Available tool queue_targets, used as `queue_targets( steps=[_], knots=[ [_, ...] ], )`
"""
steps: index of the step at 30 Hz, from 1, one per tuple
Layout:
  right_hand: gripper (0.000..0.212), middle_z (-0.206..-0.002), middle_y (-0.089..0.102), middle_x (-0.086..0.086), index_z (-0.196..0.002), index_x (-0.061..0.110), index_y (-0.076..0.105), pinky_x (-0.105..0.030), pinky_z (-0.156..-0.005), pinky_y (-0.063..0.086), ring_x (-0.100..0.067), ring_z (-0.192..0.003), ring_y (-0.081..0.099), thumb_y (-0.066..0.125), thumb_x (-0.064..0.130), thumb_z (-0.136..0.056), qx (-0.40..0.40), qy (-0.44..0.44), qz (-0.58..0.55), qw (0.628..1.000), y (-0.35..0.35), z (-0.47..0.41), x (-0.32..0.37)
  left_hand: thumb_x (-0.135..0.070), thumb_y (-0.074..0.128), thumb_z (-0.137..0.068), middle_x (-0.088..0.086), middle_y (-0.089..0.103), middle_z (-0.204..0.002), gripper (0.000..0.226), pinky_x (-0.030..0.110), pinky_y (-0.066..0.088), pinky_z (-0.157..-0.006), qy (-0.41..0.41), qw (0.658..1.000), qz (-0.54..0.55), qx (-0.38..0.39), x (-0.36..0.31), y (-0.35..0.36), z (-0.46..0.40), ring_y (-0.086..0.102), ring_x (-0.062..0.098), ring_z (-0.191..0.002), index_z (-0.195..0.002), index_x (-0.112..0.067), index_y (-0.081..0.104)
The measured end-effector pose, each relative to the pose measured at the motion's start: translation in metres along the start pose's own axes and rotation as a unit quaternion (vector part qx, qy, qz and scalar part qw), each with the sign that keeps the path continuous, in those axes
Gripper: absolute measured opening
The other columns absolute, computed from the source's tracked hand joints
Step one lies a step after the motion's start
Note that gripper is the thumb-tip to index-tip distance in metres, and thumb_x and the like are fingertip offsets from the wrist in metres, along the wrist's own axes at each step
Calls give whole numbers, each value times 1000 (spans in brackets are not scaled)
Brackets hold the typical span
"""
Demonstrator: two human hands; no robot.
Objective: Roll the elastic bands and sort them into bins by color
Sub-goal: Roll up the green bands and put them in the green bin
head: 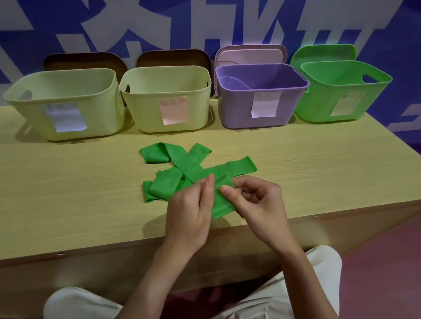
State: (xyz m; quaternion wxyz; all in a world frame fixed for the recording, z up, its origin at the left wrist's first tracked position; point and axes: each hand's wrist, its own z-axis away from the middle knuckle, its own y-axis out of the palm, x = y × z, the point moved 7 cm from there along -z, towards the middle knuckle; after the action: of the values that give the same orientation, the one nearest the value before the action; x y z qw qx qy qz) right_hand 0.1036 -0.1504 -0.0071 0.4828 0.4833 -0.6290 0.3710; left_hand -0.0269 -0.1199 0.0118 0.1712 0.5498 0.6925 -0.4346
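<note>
So the near end of the green elastic band is pinched by both the left hand and right hand, the rest sprawled on the wooden table.

Both hands, left and right, meet close together, fingers curled (pinching).

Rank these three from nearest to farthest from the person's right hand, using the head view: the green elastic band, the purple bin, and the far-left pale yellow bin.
1. Green elastic band: in the grip of the right hand, directly in front.
2. Purple bin: straight behind it, at the table's back.
3. Far-left pale yellow bin: back row, far across to the left.
</note>
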Motion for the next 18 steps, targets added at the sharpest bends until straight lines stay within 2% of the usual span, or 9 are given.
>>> queue_targets(
  steps=[3,6,8,9,11,14,18],
  knots=[
    [31,-55,54,-3,-99,3,63,-19,-48,43,-11,-46,48,73,21,-76,9,2,-40,999,1,0,4,-47,24,-101,-14,23,-45,48,13,16,-44,-5,1000,-11,-21,0,-4,-3,30,4,-39,-58,-28,32],
    [40,-60,55,2,-116,6,56,-21,-57,47,-11,-52,52,72,12,-79,32,-27,-56,998,1,0,11,-42,30,-101,-9,25,-42,49,18,18,-43,-51,998,24,-38,3,-6,-5,30,8,-39,-53,-29,29],
    [36,-63,55,5,-114,7,57,-21,-62,46,-9,-57,52,72,8,-82,39,-46,-40,997,0,-1,15,-35,36,-102,-8,30,-43,56,21,22,-44,-130,987,90,-32,11,-3,-5,29,6,-41,-49,-17,34],
    [35,-64,54,6,-113,8,57,-21,-63,46,-8,-59,52,71,7,-82,38,-53,-32,997,-1,-1,17,-32,37,-102,-7,33,-46,58,24,26,-45,-177,976,127,-23,15,0,-5,31,7,-42,-51,-5,39],
    [35,-66,53,6,-114,8,58,-22,-66,46,-8,-63,52,70,8,-81,40,-64,-22,997,-2,-3,20,-28,37,-102,6,32,-50,52,22,24,-41,-254,944,209,2,18,6,-5,30,13,-39,-64,6,49],
    [38,-68,51,9,-119,9,59,-24,-68,46,-9,-66,50,70,7,-82,56,-84,0,995,-1,-5,24,-26,34,-103,3,26,-50,39,17,17,-39,-301,908,288,39,15,12,-4,21,11,-36,-74,-4,48],
    [33,-72,48,12,-118,17,62,-22,-66,42,-7,-67,46,68,7,-86,90,-113,77,987,2,-7,24,-24,35,-102,0,23,-49,29,15,16,-39,-333,891,289,107,19,16,-3,18,10,-36,-81,-8,46]
  ],
)
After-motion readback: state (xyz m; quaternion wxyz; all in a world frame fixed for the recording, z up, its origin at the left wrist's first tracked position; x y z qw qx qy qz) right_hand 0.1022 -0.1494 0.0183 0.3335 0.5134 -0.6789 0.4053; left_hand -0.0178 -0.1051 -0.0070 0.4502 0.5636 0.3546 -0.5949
